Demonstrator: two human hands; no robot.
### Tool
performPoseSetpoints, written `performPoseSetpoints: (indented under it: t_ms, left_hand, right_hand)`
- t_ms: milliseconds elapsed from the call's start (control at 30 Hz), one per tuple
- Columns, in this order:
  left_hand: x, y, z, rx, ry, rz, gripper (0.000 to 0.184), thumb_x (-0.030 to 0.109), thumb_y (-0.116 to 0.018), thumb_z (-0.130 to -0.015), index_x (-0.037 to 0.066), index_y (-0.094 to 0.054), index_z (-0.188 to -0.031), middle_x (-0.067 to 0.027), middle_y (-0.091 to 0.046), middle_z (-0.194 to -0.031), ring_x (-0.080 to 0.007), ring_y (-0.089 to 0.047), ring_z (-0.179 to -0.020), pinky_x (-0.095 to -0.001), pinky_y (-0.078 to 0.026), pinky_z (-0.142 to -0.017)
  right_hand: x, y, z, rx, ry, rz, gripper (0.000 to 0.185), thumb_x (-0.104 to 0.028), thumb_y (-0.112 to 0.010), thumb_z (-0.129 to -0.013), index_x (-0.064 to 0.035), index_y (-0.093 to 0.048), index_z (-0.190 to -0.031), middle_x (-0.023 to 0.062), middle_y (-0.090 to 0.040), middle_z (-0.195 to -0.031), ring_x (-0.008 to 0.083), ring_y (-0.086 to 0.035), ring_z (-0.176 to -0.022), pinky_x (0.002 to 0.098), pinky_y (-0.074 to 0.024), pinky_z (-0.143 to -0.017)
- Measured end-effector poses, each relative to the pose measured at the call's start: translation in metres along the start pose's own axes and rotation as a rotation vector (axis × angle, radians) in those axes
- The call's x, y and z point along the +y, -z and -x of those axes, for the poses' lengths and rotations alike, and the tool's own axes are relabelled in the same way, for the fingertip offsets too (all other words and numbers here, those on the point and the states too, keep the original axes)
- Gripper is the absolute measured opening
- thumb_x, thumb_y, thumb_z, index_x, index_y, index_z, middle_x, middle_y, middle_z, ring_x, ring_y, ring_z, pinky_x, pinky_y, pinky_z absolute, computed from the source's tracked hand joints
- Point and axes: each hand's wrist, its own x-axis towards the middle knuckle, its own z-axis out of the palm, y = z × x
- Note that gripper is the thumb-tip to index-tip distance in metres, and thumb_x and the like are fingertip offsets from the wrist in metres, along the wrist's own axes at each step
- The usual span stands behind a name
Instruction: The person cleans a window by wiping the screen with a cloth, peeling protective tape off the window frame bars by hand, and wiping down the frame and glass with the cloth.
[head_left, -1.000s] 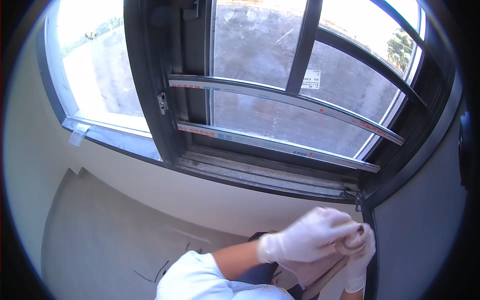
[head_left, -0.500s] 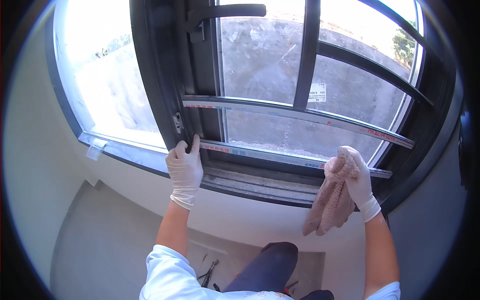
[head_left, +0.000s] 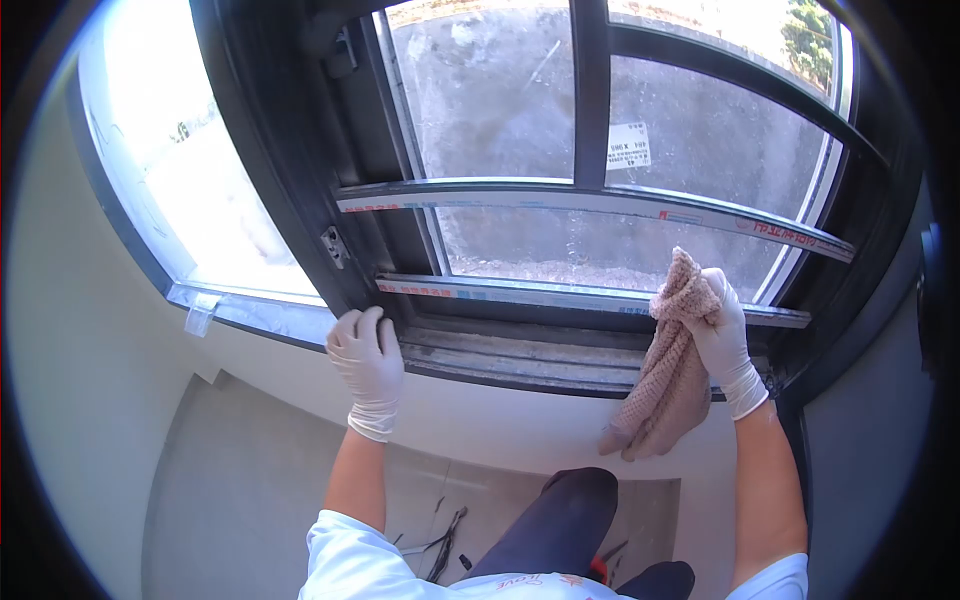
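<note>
Two white-gloved hands are up at the window, and the right hand (head_left: 724, 332) has its fingers clamped on a pinkish-beige textured cloth (head_left: 664, 385). One bunched tuft pokes up above the grip, the rest hanging in folds below, in front of the sill track (head_left: 510, 362). Over to the left hand (head_left: 366, 365), fingers bent, beside the lower left corner of the dark window frame (head_left: 262, 165); whether they press on it, I cannot tell.

Stretching between the hands, a lower strip (head_left: 540, 292) with red and blue print, its right part passing behind the cloth. Above it runs an upper strip (head_left: 540, 203), printed likewise, across the window glass (head_left: 480, 110). A paper label (head_left: 628, 146) sits on the pane, right of the upright bar (head_left: 590, 95). Further left, a metal latch plate (head_left: 334, 248) on the frame, then clear tape (head_left: 202, 312) at the sill's edge. Down below, grey floor (head_left: 250, 480), a dark-trousered knee (head_left: 550, 520), and just beside it thin black items (head_left: 446, 545), too small to name.
</note>
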Motion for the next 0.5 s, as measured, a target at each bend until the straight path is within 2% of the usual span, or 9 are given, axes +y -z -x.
performPoseSetpoints:
  t_ms: [167, 300, 500]
  left_hand:
    - [0.01, 0.004, -0.032, 0.058, -0.102, -0.165, 0.032, 0.014, -0.071, -0.077, 0.015, -0.067, -0.108, -0.002, -0.05, -0.094, -0.0229, -0.047, -0.087, -0.0372, -0.038, -0.078]
    - [-0.001, -0.006, -0.041, 0.081, -0.227, -0.254, 0.029, 0.014, -0.071, -0.072, 0.015, -0.07, -0.1, 0.0014, -0.05, -0.09, -0.0213, -0.047, -0.083, -0.0364, -0.037, -0.073]
    - [-0.004, 0.004, -0.059, 0.015, -0.336, -0.242, 0.019, 0.016, -0.072, -0.067, 0.016, -0.07, -0.086, 0.0019, -0.051, -0.083, -0.0211, -0.049, -0.083, -0.0368, -0.039, -0.074]
  right_hand:
    - [0.002, -0.004, 0.001, 0.015, 0.007, 0.06, 0.029, -0.017, -0.072, -0.074, -0.0082, -0.057, -0.097, 0.007, -0.055, -0.092, 0.0299, -0.056, -0.09, 0.0369, -0.0428, -0.081]
    - [-0.002, -0.003, 0.0, 0.027, 0.012, 0.095, 0.028, -0.018, -0.073, -0.074, -0.0095, -0.057, -0.096, 0.0065, -0.055, -0.092, 0.0291, -0.056, -0.09, 0.0372, -0.0431, -0.08]
    - [-0.004, -0.003, 0.0, 0.052, -0.01, 0.114, 0.029, -0.02, -0.073, -0.073, -0.0097, -0.057, -0.095, 0.007, -0.056, -0.092, 0.0294, -0.056, -0.09, 0.0376, -0.0436, -0.079]
